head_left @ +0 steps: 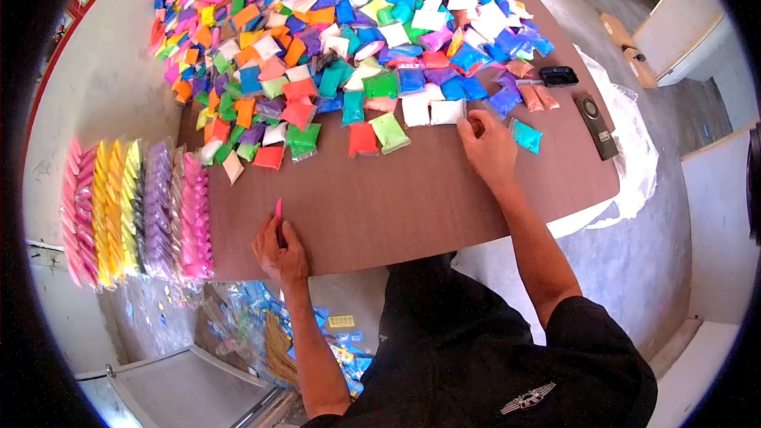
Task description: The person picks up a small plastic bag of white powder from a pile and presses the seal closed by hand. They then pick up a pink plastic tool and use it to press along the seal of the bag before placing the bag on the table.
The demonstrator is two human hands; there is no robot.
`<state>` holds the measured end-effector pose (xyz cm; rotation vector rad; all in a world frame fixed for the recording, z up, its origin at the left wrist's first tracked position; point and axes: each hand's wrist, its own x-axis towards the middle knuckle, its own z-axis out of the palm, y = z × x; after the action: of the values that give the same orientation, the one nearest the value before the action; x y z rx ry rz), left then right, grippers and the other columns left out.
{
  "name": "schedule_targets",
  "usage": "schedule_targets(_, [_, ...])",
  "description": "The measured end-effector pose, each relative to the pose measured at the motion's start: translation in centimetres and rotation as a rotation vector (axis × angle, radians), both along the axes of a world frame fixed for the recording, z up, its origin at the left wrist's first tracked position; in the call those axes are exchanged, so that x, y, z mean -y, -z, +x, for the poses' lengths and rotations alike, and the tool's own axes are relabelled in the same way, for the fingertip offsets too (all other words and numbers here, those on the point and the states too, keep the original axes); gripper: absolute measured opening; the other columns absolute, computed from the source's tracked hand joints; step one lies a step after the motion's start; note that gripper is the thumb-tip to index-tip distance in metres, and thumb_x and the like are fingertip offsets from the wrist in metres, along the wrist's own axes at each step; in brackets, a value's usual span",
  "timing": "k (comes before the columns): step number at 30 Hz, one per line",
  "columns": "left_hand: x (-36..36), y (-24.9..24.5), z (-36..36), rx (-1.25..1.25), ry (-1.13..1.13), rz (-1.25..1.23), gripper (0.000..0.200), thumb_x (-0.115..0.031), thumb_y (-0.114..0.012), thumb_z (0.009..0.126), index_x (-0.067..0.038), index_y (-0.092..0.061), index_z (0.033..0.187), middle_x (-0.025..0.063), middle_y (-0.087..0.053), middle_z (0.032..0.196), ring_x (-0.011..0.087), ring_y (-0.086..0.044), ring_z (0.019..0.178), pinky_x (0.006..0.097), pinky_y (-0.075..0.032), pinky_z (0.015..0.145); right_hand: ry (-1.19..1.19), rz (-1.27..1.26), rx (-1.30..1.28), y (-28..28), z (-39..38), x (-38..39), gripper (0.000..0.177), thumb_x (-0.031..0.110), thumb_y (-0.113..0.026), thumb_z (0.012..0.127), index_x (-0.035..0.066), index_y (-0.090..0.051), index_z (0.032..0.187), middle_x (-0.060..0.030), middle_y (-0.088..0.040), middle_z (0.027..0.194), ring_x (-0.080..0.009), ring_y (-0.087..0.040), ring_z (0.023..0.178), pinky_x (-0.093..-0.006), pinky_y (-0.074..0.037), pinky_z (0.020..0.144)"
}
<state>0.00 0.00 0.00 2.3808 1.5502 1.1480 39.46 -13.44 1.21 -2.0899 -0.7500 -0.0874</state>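
My left hand (281,254) is closed near the table's front edge, gripping a slim pink piece (278,209) whose tip sticks up past the fingers. Most of that piece is hidden in the hand, so its kind does not show. Farther right, my right hand (490,149) has its fingers curled at the right edge of a small white packet (446,113), which looks pinched at that end. A teal packet (525,135) lies just right of this hand. Left of the white packet are a light green packet (390,133) and a red packet (363,139).
A large heap of colourful packets (317,40) covers the table's far side. Bundled packet strips (143,214) hang over the left edge. A dark remote-like object (594,127) and a black object (559,76) lie at right. Blue wrappers and a straw broom (279,349) are below.
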Motion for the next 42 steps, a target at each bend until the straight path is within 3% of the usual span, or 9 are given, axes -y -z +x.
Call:
schedule_targets(6, [-0.9,-1.2,-0.4,-0.039,0.015,0.041,0.023,-0.011,-0.072,0.094,0.0,-0.073,0.114,0.0188,-0.071,0.122,0.0378,-0.066,0.111,0.0468,-0.052,0.098,0.015,-0.112,0.018,-0.3,-0.1,-2.1,0.036,0.039,-0.071,0.092,0.004,-0.077,0.099,-0.012,-0.075,0.083,-0.0309,-0.072,0.076,-0.0434,-0.054,0.069])
schedule_targets(15, [-0.3,-0.4,0.2,-0.006,0.013,0.039,0.021,-0.008,-0.072,0.091,0.002,-0.072,0.11,0.0193,-0.071,0.121,0.0393,-0.064,0.114,0.0494,-0.049,0.102,-0.017,0.083,0.095,1.4,0.3,-1.2,0.025,0.027,-0.081,0.087,0.005,-0.074,0.096,-0.007,-0.072,0.088,-0.0199,-0.069,0.077,-0.0349,-0.054,0.072])
schedule_targets(17, [-0.3,-0.6,0.3,-0.014,0.034,0.045,0.021,-0.009,-0.072,0.091,0.002,-0.072,0.109,0.0192,-0.071,0.121,0.0393,-0.064,0.114,0.0495,-0.049,0.102,-0.038,0.196,-0.184,2.1,0.6,-1.0,0.021,0.016,-0.081,0.089,0.003,-0.071,0.101,-0.0025,-0.07,0.09,-0.0119,-0.066,0.08,-0.0283,-0.052,0.073])
schedule_targets(21, [-0.2,-0.6,0.4,-0.016,0.035,0.043,0.021,-0.009,-0.072,0.091,0.002,-0.072,0.109,0.0193,-0.071,0.121,0.0389,-0.064,0.114,0.0489,-0.05,0.102,-0.09,0.413,-0.366,2.4,0.8,-0.8,0.018,0.015,-0.08,0.09,0.004,-0.069,0.099,-0.004,-0.071,0.089,-0.0133,-0.068,0.083,-0.0296,-0.054,0.073])
schedule_targets(24, [0.0,-0.8,0.5,0.009,0.039,0.035,0.021,-0.008,-0.072,0.091,0.002,-0.072,0.11,0.0194,-0.071,0.12,0.0385,-0.065,0.113,0.0481,-0.051,0.101,-0.106,0.525,-0.324,2.1,0.6,-0.9,0.02,0.013,-0.077,0.094,0.002,-0.068,0.108,-0.0034,-0.072,0.092,-0.0121,-0.068,0.084,-0.0286,-0.055,0.075])
schedule_targets(29, [0.0,-0.6,0.4,-0.017,0.017,0.048,0.022,-0.008,-0.072,0.091,0.002,-0.073,0.111,0.0195,-0.071,0.12,0.0385,-0.066,0.11,0.0477,-0.053,0.098,-0.138,0.266,-0.236,2.3,0.7,-0.7,0.036,0.017,-0.078,0.092,0.001,-0.068,0.123,-0.0116,-0.077,0.101,-0.0175,-0.074,0.087,-0.0319,-0.057,0.077])
schedule_targets(32, [-0.1,-0.2,0.2,0.009,0.023,0.029,0.022,-0.009,-0.073,0.091,0.001,-0.073,0.111,0.0194,-0.072,0.12,0.0383,-0.066,0.11,0.0474,-0.053,0.097,-0.11,0.348,-0.176,2.4,0.4,-1.0,0.039,0.019,-0.078,0.092,0.0,-0.067,0.125,-0.0144,-0.077,0.104,-0.0199,-0.075,0.089,-0.0338,-0.058,0.077])
schedule_targets(39, [-0.4,0.2,0.1,-0.008,0.021,0.044,0.023,-0.01,-0.073,0.092,0.0,-0.073,0.112,0.0187,-0.072,0.12,0.0378,-0.066,0.11,0.0465,-0.053,0.097,-0.071,0.234,-0.176,1.7,0.4,-0.5,0.043,0.011,-0.076,0.095,-0.003,-0.062,0.133,-0.0089,-0.074,0.102,-0.0135,-0.07,0.089,-0.0295,-0.058,0.078])
schedule_targets(42, [-0.4,-0.2,0.2,0.009,0.021,0.028,0.023,-0.01,-0.072,0.092,0.0,-0.073,0.112,0.019,-0.071,0.121,0.0378,-0.066,0.11,0.0468,-0.053,0.097,-0.12,0.442,-0.308,1.6,1.0,-0.7,0.051,0.011,-0.075,0.096,-0.002,-0.056,0.141,-0.01,-0.071,0.113,-0.0148,-0.069,0.095,-0.0299,-0.059,0.075])
